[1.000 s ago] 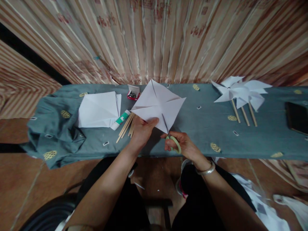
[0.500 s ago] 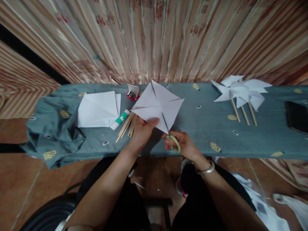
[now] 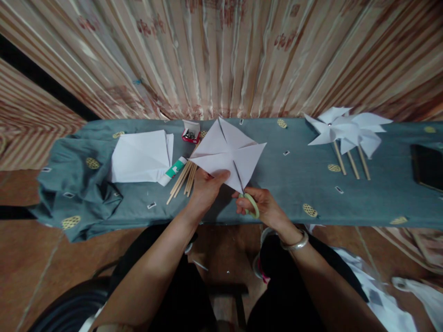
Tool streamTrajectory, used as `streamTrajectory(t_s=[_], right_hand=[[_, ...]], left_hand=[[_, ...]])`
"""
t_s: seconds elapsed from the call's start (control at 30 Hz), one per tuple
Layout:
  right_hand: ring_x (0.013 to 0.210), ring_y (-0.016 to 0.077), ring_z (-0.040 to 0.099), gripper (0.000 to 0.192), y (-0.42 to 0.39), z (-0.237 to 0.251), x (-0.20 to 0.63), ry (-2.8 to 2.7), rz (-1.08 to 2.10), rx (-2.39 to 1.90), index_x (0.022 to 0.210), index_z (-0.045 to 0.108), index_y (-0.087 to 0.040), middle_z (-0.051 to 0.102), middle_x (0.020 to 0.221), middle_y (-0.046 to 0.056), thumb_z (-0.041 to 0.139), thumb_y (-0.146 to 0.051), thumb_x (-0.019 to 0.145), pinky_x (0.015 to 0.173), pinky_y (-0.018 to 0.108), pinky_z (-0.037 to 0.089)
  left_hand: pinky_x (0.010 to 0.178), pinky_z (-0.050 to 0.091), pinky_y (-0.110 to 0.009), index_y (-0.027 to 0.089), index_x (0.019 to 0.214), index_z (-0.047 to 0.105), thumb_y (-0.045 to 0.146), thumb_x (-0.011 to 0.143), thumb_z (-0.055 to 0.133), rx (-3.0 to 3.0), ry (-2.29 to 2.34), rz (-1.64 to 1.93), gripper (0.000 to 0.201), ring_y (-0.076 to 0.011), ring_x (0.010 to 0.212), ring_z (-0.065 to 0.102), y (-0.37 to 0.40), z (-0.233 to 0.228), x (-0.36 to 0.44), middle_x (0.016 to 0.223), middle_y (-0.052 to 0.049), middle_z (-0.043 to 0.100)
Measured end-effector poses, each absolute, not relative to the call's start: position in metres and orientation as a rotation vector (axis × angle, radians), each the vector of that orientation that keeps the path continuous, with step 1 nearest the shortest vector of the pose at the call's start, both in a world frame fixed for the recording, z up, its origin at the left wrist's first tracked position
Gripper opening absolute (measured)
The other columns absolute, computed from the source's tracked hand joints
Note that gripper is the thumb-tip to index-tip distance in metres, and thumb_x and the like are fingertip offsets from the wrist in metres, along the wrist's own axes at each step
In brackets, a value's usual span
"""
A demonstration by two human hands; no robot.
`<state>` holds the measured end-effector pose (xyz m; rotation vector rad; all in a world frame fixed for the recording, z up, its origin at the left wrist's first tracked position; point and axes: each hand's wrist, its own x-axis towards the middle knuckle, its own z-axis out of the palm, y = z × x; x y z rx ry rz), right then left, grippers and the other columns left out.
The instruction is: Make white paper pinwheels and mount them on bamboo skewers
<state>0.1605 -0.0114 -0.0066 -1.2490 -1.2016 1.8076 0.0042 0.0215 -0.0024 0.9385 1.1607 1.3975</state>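
Note:
A square sheet of white paper (image 3: pixel 238 147), slit from its corners toward the middle, is held up over the table. My left hand (image 3: pixel 207 186) pinches its near left edge, thumb on top and fingers hidden underneath. In my right hand (image 3: pixel 265 205) is a pair of scissors (image 3: pixel 255 207) with pale green handles, fingers through the loops. Their blades meet the paper at its near corner, in line with the slit there. Wooden sticks (image 3: pixel 182 182) lie beside my left hand, partly covered by the paper.
Left on the cloth-covered table (image 3: pixel 294 175) are a paper stack (image 3: pixel 141 157), a green-and-white tube (image 3: pixel 173 170) and a small red box (image 3: pixel 191 133) of metal pins. Paper pinwheels (image 3: pixel 346 131) on sticks lie to the right, with a dark phone (image 3: pixel 427 166) beyond. A curtain (image 3: pixel 221 60) hangs behind.
Almost nothing differs. The paper has shifted very slightly; both hands keep their hold on the paper and the scissors.

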Motion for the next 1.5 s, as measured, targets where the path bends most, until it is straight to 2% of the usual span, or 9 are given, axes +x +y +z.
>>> streamTrajectory(t_s=[0.2,0.47,0.67,0.87,1.17,1.37,1.5], right_hand=[[0.047,0.0085,0.051,0.044,-0.0106,-0.0082,0.1602,-1.187,1.827,-1.248,0.074,0.067,-0.017,0.063,0.054,-0.002,0.084,-0.053,0.057,0.047,0.023,0.041],[0.046,0.0085,0.051,0.047,-0.0119,-0.0072,0.1597,-1.175,1.812,-1.258,0.075,0.067,-0.016,0.063,0.053,-0.002,0.084,-0.055,0.055,0.046,0.022,0.040],[0.047,0.0082,0.052,0.049,-0.0122,-0.0072,0.1604,-1.195,1.816,-1.266,0.078,0.067,-0.016,0.063,0.055,-0.002,0.084,-0.056,0.056,0.047,0.022,0.041],[0.047,0.0078,0.051,0.053,-0.0126,-0.0043,0.1599,-1.215,1.785,-1.260,0.076,0.067,-0.015,0.064,0.054,-0.001,0.082,-0.062,0.055,0.047,0.021,0.040],[0.050,0.0091,0.054,0.051,-0.0130,-0.0004,0.1641,-1.289,1.807,-1.183,0.076,0.066,-0.016,0.065,0.059,0.000,0.074,-0.065,0.064,0.050,0.022,0.043],[0.049,0.0083,0.053,0.051,-0.0131,-0.0020,0.1636,-1.269,1.818,-1.203,0.079,0.066,-0.016,0.065,0.059,-0.001,0.077,-0.063,0.063,0.049,0.022,0.043],[0.049,0.0082,0.053,0.051,-0.0137,-0.0028,0.1638,-1.278,1.808,-1.185,0.078,0.066,-0.016,0.065,0.058,-0.001,0.075,-0.064,0.064,0.049,0.022,0.043]], left_hand=[[0.066,0.051,-0.029,0.017,0.073,0.066,0.022,0.063,0.073,0.922,1.115,1.387,0.013,-0.0160,0.067,0.060,0.0215,-0.0045,0.0019,0.073,-0.001,0.068],[0.076,0.052,-0.032,0.018,0.079,0.067,0.023,0.058,0.076,0.803,1.065,1.364,0.024,-0.0179,0.074,0.064,0.0207,0.0002,0.0029,0.077,-0.001,0.070],[0.073,0.052,-0.031,0.017,0.078,0.067,0.022,0.057,0.077,0.775,1.060,1.350,0.024,-0.0168,0.070,0.063,0.0208,0.0003,0.0036,0.077,-0.002,0.070],[0.078,0.051,-0.030,0.016,0.078,0.067,0.019,0.057,0.077,0.783,1.020,1.373,0.023,-0.0161,0.076,0.063,0.0214,-0.0013,0.0031,0.080,-0.001,0.070],[0.072,0.050,-0.029,0.016,0.078,0.067,0.017,0.057,0.077,0.742,1.005,1.363,0.023,-0.0146,0.069,0.062,0.0207,0.0007,0.0034,0.077,0.000,0.070],[0.071,0.049,-0.027,0.017,0.080,0.067,0.017,0.055,0.078,0.735,1.021,1.384,0.027,-0.0145,0.071,0.062,0.0212,0.0011,0.0049,0.076,0.001,0.069],[0.068,0.049,-0.028,0.016,0.073,0.065,0.019,0.053,0.079,0.715,1.047,1.348,0.024,-0.0143,0.067,0.060,0.0211,0.0009,0.0038,0.073,0.001,0.068]])
